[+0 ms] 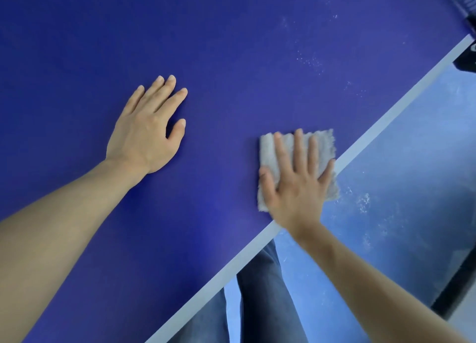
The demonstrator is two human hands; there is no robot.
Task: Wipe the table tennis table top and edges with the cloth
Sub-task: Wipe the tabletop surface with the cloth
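R hand [296, 188] flat on cloth [323, 143] at table [231, 46] edge, jeans [260, 291] below

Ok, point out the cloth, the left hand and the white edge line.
cloth [323, 141]: head view, bare top corner beyond the fingertips.
left hand [144, 134]: head view, back of the hand.
edge line [386, 120]: head view, middle of the stripe.

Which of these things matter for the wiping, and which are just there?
In the job: cloth, right hand pressing it flat, left hand resting on the table top, white edge stripe, dust specks.
Just there: floor, trouser legs, dark fitting at far corner.
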